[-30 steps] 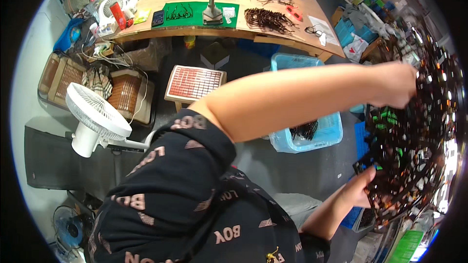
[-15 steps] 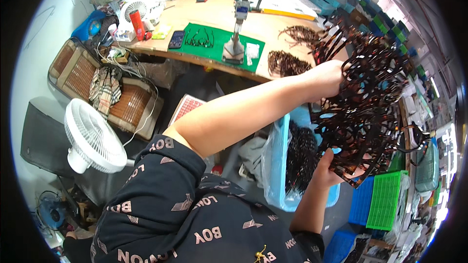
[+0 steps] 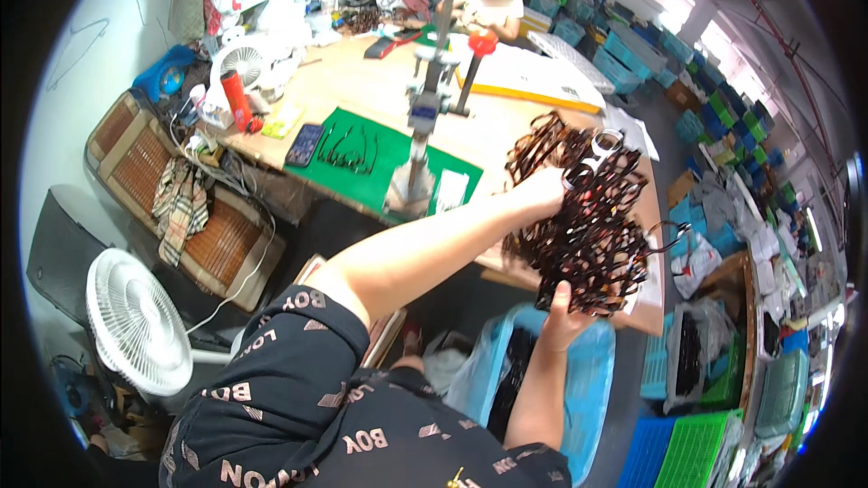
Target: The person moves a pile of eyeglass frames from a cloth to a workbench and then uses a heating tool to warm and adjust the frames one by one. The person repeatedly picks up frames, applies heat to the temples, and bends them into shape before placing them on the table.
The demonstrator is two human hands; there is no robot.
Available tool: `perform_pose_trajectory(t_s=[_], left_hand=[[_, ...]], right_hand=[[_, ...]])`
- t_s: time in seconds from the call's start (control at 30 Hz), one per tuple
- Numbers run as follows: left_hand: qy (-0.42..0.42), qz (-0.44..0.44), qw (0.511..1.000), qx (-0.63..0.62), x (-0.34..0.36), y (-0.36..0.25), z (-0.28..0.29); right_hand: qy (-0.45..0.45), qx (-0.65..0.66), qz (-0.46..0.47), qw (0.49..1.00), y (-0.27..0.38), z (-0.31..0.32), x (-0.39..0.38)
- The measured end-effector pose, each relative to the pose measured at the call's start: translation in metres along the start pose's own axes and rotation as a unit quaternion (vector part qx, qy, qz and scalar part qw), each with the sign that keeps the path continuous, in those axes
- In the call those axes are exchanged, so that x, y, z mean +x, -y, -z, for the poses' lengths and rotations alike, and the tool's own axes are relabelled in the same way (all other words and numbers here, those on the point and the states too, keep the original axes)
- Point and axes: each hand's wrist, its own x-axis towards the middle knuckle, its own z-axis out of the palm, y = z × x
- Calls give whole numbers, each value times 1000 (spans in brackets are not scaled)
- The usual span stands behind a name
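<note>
A big tangled bunch of dark tortoiseshell eyeglass frames (image 3: 592, 239) is held up between my two hands over the right end of the table. My left hand (image 3: 545, 192) grips its upper left side, its fingers mostly hidden among the frames. From below, my right hand (image 3: 562, 321) holds the lower edge, with the thumb in front and the other fingers behind. One frame juts out to the right of the bunch. Below my hands stands a light blue plastic bin (image 3: 592, 380), lined with clear plastic and holding more dark pieces.
On the wooden table (image 3: 344, 72) lie a green mat (image 3: 348, 183), a phone (image 3: 305, 145) and several eyeglass frames. A metal press (image 3: 416, 154) stands there. A white fan (image 3: 140, 321) is at left, green and blue crates (image 3: 696, 452) at right. Across the table sits another person (image 3: 488, 14).
Both hands have carried the bunch of eyeglass frames leftward, over the table's end. The view has shifted, bringing the co-worker and more of the table's far side into sight.
</note>
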Motion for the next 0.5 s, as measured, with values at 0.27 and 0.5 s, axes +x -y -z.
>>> perform_pose_trajectory(t_s=[0.27,0.5], left_hand=[[-119,222,968,12,130,145,-7],[-255,323,871,271,155,261,13]], right_hand=[[-4,176,-140,974,-180,-58,115],[105,206,-447,864,-350,-154,134]])
